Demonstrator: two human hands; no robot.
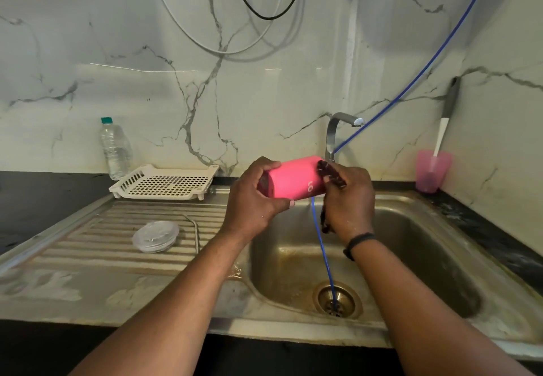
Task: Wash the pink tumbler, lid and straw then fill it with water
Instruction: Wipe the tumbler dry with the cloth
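The pink tumbler [292, 177] lies on its side in the air above the sink basin [411, 246]. My left hand [252, 199] grips its base end, fingers over the top and thumb underneath. My right hand [348, 199] holds a dark red scrub cloth [330, 173] against the tumbler's other end, and part of the cloth hangs below the hand. A clear round lid [155, 236] lies on the ribbed drainboard [88, 246]. Beside the lid lies a thin bent metal straw [195, 231].
A steel tap [335, 131] stands behind the basin. A blue hose [323, 252] runs down into the drain. A white dish rack [164, 183] and a water bottle [115, 149] stand at the back left. At the right corner, a pink cup [432, 171] holds a brush.
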